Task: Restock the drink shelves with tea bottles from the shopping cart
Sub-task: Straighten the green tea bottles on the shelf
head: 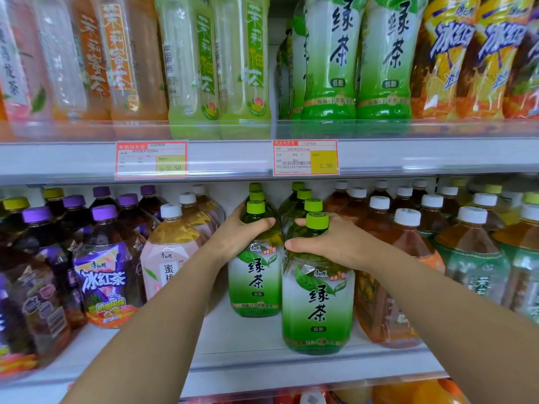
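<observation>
On the lower shelf (233,342), straight ahead at twelve o'clock, two large green tea bottles stand upright side by side, and the person has a hand on each. The left hand (236,237) is curled over the shoulder of the left green tea bottle (256,275), with the thumb laid across the front just under the green cap. That cap sits at about one o'clock from the hand, and the label hangs below at five o'clock. The right hand (332,243) is wrapped round the shoulder of the right green tea bottle (318,301), thumb pointing toward nine o'clock. Its cap rises at eleven o'clock from the hand, and the body drops away at seven o'clock. This bottle stands nearer the shelf's front edge than its neighbour; the two look to be touching or very nearly so.

More green-capped bottles (304,194) queue behind them. At nine o'clock of the left hand stands a pink peach tea bottle (166,258), with purple-capped bottles (105,275) beyond it. At three o'clock of the right hand are white-capped amber bottles (385,293). Two red-bordered price tags (305,157) hang on the shelf rail overhead.
</observation>
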Available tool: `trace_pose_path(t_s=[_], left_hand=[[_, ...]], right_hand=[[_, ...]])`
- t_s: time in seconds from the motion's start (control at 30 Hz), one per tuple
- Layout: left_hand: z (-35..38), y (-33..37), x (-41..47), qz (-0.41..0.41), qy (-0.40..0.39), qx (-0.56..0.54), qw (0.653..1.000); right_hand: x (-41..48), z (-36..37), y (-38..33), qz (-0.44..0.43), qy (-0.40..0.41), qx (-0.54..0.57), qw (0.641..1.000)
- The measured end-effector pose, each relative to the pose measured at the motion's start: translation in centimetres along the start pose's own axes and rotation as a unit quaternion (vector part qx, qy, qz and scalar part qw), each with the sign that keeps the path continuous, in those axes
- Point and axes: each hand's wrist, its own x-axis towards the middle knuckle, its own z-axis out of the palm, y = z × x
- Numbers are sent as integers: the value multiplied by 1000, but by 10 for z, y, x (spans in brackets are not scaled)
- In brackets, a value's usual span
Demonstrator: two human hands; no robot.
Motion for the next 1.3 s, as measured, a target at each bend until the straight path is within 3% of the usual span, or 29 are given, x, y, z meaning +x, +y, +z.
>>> trace_pose_path(t_s=[0.13,0.2,0.33,0.4,0.5,0.57,1.0,1.2,1.3], left_hand=[[1,7,-12,-12,28,59,998],[8,8,-25,-16,82,117,990],[34,3,-84,140,257,73,953],[53,-8,-110,180,219,27,959],[81,-33,-125,161,66,-6,985],[90,-46,-124,163,30,0,986],[99,-45,-122,143,90,62,984],[94,-35,-133,150,61,95,982],[77,-31,-133,155,178,103,966]], right_hand=[[-9,-5,-8,7,-8,-4,1000],[-15,-6,-11,10,-1,16,1000],[-38,12,0,3,139,42,989],[-59,34,13,-10,200,77,977],[-87,71,35,-39,190,79,978],[-92,82,48,-60,188,80,977],[-94,66,57,-53,146,93,983],[-113,53,47,-44,139,-8,989],[-122,50,35,-106,225,-100,964]])
